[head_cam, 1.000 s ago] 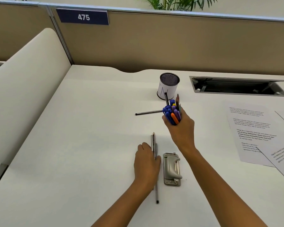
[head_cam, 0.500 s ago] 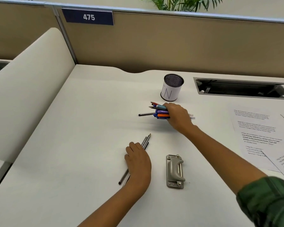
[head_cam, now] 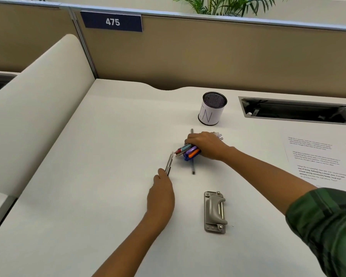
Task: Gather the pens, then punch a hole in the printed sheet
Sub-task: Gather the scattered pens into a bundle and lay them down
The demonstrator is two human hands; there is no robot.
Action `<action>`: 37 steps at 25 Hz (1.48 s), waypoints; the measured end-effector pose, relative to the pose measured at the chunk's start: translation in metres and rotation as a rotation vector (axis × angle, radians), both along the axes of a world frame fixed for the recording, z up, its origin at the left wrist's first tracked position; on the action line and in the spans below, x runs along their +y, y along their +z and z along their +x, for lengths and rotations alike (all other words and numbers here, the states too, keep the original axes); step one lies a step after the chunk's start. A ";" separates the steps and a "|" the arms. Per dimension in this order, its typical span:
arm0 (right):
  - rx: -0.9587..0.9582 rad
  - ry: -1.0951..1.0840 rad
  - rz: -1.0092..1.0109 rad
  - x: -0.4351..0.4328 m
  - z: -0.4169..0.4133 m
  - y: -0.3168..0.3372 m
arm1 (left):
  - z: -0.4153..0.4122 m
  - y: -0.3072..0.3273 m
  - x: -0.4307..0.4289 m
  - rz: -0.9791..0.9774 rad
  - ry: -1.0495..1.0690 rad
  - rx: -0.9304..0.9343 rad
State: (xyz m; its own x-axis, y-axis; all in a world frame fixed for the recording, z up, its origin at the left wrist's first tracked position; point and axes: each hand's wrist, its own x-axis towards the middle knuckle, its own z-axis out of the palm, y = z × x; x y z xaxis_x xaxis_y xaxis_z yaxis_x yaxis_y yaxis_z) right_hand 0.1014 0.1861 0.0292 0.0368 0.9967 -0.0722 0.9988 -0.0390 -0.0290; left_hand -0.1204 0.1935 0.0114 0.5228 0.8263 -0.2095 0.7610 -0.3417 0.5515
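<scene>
Desk inventory, as I read it from the head camera.

1. White desk (head_cam: 88,196): bears everything listed below. Tan partition behind it carries a blue plate reading 475 (head_cam: 112,22).

2. Right hand (head_cam: 206,145): palm down on the desk, fingers curled over a bundle of coloured pens (head_cam: 188,151). I count orange, purple, blue and teal barrels, with pale ends sticking out on the far side of the hand. The grip is closed around the bundle, which lies roughly level and points left.

3. Single dark pen (head_cam: 193,166): lies on the desk under the bundle, running toward and away from me. One end shows beyond the right hand's fingers, the other sticks out nearer to me. I cannot tell whether the hand grips it.

4. Left hand (head_cam: 161,193): fingers pinched narrow on the near end of a pair of slim grey pens (head_cam: 169,163). Their tips point away and slightly right, close to the tips of the coloured bundle but apart from them.

5. Grey hole punch (head_cam: 215,211): sits flat on the desk nearer to me than the right hand, just right of the left wrist; neither hand touches it.

6. Mesh pen cup (head_cam: 212,108): upright, white label around it, beyond the right hand. From this angle I see no pens in it.

7. Printed sheet (head_cam: 316,156): flat at the right of the desk, partly behind the right forearm and its green sleeve (head_cam: 328,222), well apart from the punch.

8. Cable tray opening (head_cam: 296,110): recessed in the desk, right of the cup.
</scene>
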 end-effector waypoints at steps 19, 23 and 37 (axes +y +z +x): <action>0.621 -0.801 -0.033 0.012 -0.050 0.010 | -0.006 0.013 0.038 -0.696 0.224 -0.692; 1.198 -0.830 0.169 0.003 -0.083 0.025 | -0.008 0.019 0.047 -0.883 0.265 -0.710; 1.162 -0.811 0.223 -0.023 -0.155 0.001 | -0.004 0.047 0.034 -1.299 0.436 -0.839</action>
State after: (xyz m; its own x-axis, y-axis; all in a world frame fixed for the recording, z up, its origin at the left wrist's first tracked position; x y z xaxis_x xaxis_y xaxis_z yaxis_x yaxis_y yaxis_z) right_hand -0.0532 0.1634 0.0305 0.6202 0.7236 -0.3029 0.1094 -0.4621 -0.8801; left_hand -0.1246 0.2271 0.0588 0.6293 0.4360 -0.6434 0.0179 0.8195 0.5728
